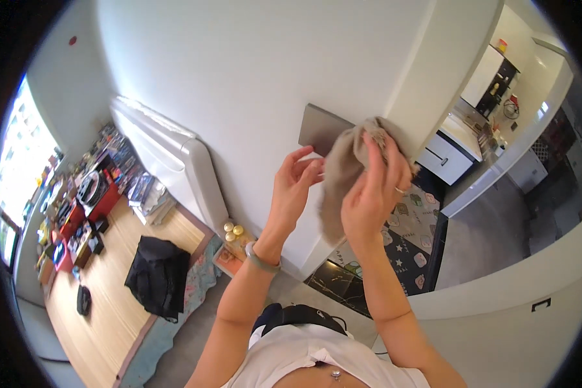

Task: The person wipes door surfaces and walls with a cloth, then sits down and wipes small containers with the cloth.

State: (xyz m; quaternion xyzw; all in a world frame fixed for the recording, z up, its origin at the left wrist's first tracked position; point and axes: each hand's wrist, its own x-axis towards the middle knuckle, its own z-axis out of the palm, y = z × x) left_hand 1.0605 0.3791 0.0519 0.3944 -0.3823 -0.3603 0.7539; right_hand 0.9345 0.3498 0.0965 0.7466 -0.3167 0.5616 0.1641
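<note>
A crumpled beige-grey cloth [344, 174] hangs from my right hand [373, 194], whose fingers press into its upper folds; a ring shows on one finger. Behind the cloth, a flat grey rectangular plate [322, 127] is on the white wall, its right part covered by the cloth. My left hand [293, 187] is raised just below the plate's left side, fingers loosely curled and apart, with nothing seen in them. Its fingertips come close to the cloth's left edge. A band circles my left wrist.
At the left, a wooden-topped bed or platform [103, 330] bears a black folded garment [156, 277] and cluttered boxes. A white upright panel [174, 158] leans by the wall, near gold balls [233, 231]. Right of the wall edge lie a patterned mat [404, 252] and a kitchen counter [462, 137].
</note>
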